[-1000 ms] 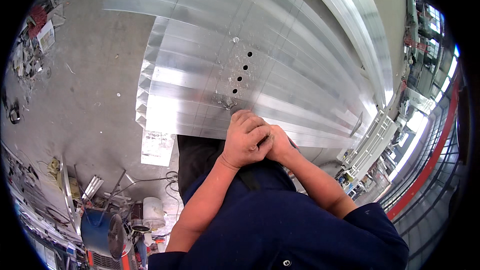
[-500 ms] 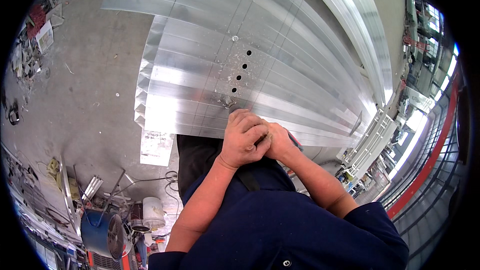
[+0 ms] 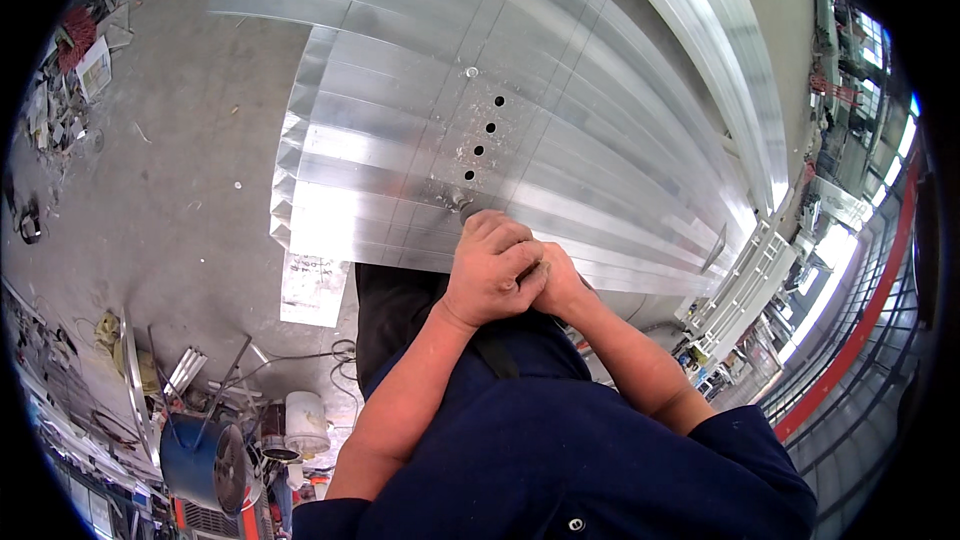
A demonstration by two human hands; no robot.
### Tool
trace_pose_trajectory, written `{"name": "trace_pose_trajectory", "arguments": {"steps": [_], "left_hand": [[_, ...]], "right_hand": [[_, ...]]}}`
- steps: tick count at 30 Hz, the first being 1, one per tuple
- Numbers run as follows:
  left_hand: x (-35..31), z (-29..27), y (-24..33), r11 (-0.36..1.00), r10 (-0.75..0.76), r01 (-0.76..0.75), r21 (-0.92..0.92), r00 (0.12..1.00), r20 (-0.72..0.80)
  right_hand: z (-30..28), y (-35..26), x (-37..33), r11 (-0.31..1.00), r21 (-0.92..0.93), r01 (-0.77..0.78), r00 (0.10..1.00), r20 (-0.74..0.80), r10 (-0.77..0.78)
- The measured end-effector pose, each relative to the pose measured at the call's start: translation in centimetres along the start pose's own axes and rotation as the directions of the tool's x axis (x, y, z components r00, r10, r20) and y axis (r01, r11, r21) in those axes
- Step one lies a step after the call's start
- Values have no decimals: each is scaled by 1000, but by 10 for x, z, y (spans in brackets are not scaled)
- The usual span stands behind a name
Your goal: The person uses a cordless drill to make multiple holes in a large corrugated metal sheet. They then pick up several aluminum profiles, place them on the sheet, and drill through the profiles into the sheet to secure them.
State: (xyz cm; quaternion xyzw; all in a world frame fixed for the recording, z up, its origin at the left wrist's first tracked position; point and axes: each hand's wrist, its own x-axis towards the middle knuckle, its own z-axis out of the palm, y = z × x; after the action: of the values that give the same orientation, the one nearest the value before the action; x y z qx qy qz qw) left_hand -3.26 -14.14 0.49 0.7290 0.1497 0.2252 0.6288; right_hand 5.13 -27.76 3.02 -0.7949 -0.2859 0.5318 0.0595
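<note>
Both my hands are closed, one against the other, around a power drill (image 3: 469, 209) at the near edge of the aluminium profiles (image 3: 390, 100). Only the drill's dark nose shows, meeting the metal; the rest lies beneath my fingers. My left hand (image 3: 493, 272) wraps over the top of the tool. Pressed in from the right, my right hand (image 3: 562, 278) has its fingers partly covered by the left. Beyond the nose runs a line of several round holes (image 3: 479, 151), with bright metal shavings scattered around them. A small shiny ring (image 3: 472, 72) lies past the far hole.
More long profiles (image 3: 700, 10) stretch along the far right. On the floor at left are a scrap heap (image 3: 60, 105) and a sheet of paper (image 3: 312, 292). A blue drum fan (image 3: 195, 465), a white bucket (image 3: 306, 422) and a loose cable (image 3: 343, 352) sit lower left.
The view has shifted very slightly. Both hands keep their hold on the drill at the same spot, and the row of holes looks the same.
</note>
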Motion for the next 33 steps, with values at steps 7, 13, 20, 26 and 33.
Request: {"name": "trace_pose_trajectory", "arguments": {"steps": [7,13,20,26,33], "left_hand": [[-4,-3,2,1000,18,-18,-13,1000,-7],[-8,-6,3,999,10,-11,-38,999,-45],[-9,-8,-3,998,-33,30,-46,996,-77],[3,-3,0,1000,-22,22,-15,1000,13],[-6,3,1,1000,18,-19,14,1000,15]], "right_hand": [[10,9,-1,1000,-12,28,998,-62,-28],[14,4,0,999,-47,21,990,-141,-28],[-4,-19,2,997,-38,-65,994,-94,61],[-1,-2,4,1000,31,0,999,-34,1],[10,9,-1,1000,15,15,1000,-25,-15]]}}
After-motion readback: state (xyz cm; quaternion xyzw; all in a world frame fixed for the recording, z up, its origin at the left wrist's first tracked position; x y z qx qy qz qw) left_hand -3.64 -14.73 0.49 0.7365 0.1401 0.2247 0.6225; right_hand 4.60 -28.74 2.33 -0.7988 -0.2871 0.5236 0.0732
